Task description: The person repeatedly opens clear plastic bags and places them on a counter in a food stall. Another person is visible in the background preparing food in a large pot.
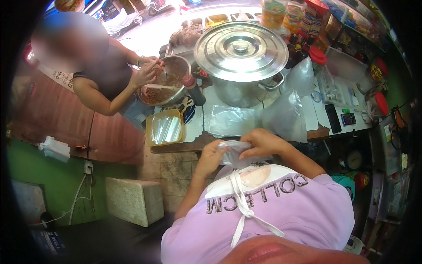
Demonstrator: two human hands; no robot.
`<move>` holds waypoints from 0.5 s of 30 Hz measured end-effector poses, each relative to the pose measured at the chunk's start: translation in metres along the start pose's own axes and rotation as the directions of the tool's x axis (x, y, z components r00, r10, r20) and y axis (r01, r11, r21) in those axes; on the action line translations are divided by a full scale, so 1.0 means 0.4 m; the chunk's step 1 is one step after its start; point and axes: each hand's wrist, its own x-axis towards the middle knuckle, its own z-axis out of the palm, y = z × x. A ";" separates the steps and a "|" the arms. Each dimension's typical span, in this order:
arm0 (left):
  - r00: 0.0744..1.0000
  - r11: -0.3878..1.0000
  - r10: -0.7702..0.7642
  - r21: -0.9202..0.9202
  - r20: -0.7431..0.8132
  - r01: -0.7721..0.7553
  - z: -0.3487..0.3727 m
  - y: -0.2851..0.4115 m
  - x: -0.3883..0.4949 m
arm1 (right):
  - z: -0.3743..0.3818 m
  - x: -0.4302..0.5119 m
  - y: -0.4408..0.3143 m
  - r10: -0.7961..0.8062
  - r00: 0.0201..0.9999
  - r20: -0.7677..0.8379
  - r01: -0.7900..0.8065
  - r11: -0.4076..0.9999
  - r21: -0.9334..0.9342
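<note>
Between my two hands is a clear plastic bag (233,152), bunched up in front of my chest just off the counter's front edge. My left hand (211,153) pinches its left side. My right hand (260,142) grips the other side, thumb and fingers bent around the film. Past my hands, a stack of flat clear plastic bags (230,119) lies on the white counter. To its right stand large puffed-up plastic bags (284,114). Left of the stack, a yellow plastic tray (149,129) holds clear plastic film or bags.
A lidded steel stockpot (239,89) stands behind the flat bags. At the left, another person (105,77) works over a steel bowl (171,99) of shredded food, beside a dark bottle (195,92) with a red cap. Two phones (333,118) lie at the right. A foam box (135,201) is lower left.
</note>
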 end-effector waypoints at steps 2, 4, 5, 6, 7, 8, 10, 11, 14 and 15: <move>0.996 0.998 0.069 -0.010 -0.054 -0.069 -0.043 0.004 -0.022 | -0.013 -0.007 0.023 0.211 0.973 0.097 -0.219 0.973 0.074; 0.992 0.995 0.098 -0.023 -0.077 -0.100 -0.082 0.003 -0.043 | -0.016 -0.013 0.047 0.115 0.993 -0.039 -0.095 0.933 0.347; 0.993 0.995 0.091 -0.029 -0.072 -0.093 -0.098 0.002 -0.053 | -0.015 -0.015 0.056 0.092 0.992 -0.087 -0.038 0.874 0.484; 0.992 0.994 0.103 -0.039 -0.069 -0.106 -0.108 -0.002 -0.059 | -0.017 -0.020 0.066 0.074 0.991 -0.111 -0.002 0.839 0.545; 0.992 0.995 0.084 -0.052 -0.091 -0.089 -0.113 -0.008 -0.062 | -0.016 -0.022 0.073 0.151 0.983 -0.105 -0.043 0.744 0.667; 0.990 0.993 0.083 -0.070 -0.114 -0.091 -0.118 -0.013 -0.063 | -0.014 -0.023 0.078 0.241 0.968 -0.069 -0.097 0.614 0.783; 0.984 0.989 0.091 -0.100 -0.151 -0.107 -0.121 -0.022 -0.059 | -0.006 -0.023 0.086 0.340 0.939 -0.060 -0.092 0.415 0.905; 0.981 0.986 0.103 -0.113 -0.167 -0.122 -0.121 -0.026 -0.055 | 0.001 -0.021 0.088 0.358 0.928 -0.099 -0.043 0.368 0.929; 0.975 0.980 0.112 -0.141 -0.193 -0.141 -0.121 -0.033 -0.048 | 0.020 -0.023 0.098 0.410 0.895 -0.176 0.017 0.363 0.932; 0.974 0.974 0.119 -0.168 -0.194 -0.153 -0.123 -0.032 -0.048 | 0.028 -0.024 0.102 0.400 0.897 -0.186 0.030 0.366 0.930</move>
